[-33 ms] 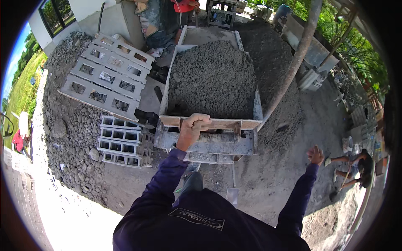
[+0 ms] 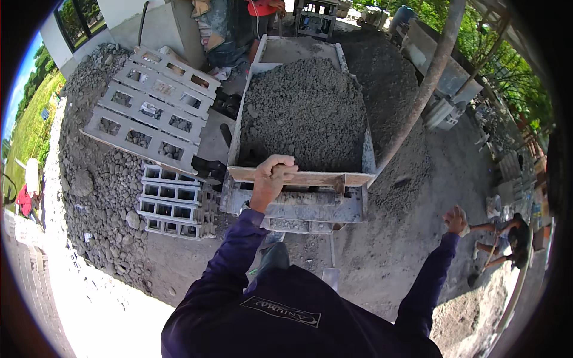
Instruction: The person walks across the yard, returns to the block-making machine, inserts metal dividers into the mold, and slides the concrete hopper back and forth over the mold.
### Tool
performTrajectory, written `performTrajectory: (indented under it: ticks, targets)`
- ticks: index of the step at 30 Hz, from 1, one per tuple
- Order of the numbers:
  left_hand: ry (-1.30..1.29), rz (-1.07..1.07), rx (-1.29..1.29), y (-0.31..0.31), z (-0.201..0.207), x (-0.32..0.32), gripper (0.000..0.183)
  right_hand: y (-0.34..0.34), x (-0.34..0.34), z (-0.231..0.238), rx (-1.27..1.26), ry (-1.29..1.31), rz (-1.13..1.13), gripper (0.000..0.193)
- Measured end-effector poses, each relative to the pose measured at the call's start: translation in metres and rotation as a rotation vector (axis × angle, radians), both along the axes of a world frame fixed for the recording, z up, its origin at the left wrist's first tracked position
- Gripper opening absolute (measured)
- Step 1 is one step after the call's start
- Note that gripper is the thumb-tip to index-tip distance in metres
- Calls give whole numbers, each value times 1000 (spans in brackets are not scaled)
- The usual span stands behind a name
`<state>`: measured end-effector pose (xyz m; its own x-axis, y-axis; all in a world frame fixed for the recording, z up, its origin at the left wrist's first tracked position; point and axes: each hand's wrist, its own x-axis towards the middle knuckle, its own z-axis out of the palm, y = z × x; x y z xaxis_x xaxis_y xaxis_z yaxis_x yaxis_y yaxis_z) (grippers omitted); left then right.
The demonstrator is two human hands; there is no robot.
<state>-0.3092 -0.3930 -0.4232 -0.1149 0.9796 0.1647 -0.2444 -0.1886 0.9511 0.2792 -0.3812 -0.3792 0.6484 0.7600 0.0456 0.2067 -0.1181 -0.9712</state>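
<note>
A wide metal hopper box (image 2: pixel 369 156), heaped with damp grey concrete mix (image 2: pixel 301 110), stands straight in front of me. My left hand (image 2: pixel 273 181) is closed over its near rim, knuckles up, with the fingertips partly hidden. Below that rim runs a grey, mix-crusted metal ledge (image 2: pixel 310 209). Out to the right, my right hand (image 2: pixel 456 220) hangs apart from the box over the ground. Its fingers are curled in, and no object shows in them.
Slotted concrete slabs (image 2: pixel 149 107) and hollow blocks (image 2: pixel 170 200) lie left on gravel (image 2: pixel 107 221). A slanting rusty pole (image 2: pixel 415 110) rises beside the box. One person (image 2: pixel 518 238) bends with a long-handled tool at right; another, in red (image 2: pixel 262 8), stands beyond the box.
My right hand has shifted slightly to the right, and its fingers look more curled. My left hand stays on the rim with a slight shift. The person at right has moved the arms and tool.
</note>
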Motion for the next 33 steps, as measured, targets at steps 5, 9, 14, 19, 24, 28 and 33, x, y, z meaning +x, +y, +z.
performTrajectory:
  ticks: [5, 9, 14, 19, 24, 28, 33]
  targets:
    - [1145, 752, 238, 123, 0, -87, 34, 45, -95, 92, 231, 3, -10, 29]
    - [1406, 472, -101, 167, -28, -115, 47, 60, -157, 109, 271, -106, 156, 26]
    - [1572, 442, -67, 158, -21, -106, 44, 46, -173, 119, 276, -161, 240, 26]
    - [1529, 407, -143, 122, -17, -103, 44, 46, -167, 103, 278, -89, 244, 23]
    - [548, 73, -278, 87, -17, -88, 28, 26, -156, 192, 385, -254, 236, 24]
    - [782, -487, -304, 84, -2, -70, 30, 14, -157, 296, 638, -450, 108, 23]
    - [357, -404, -471, 82, 26, -71, 27, 3, -166, 421, 1125, -803, -87, 24]
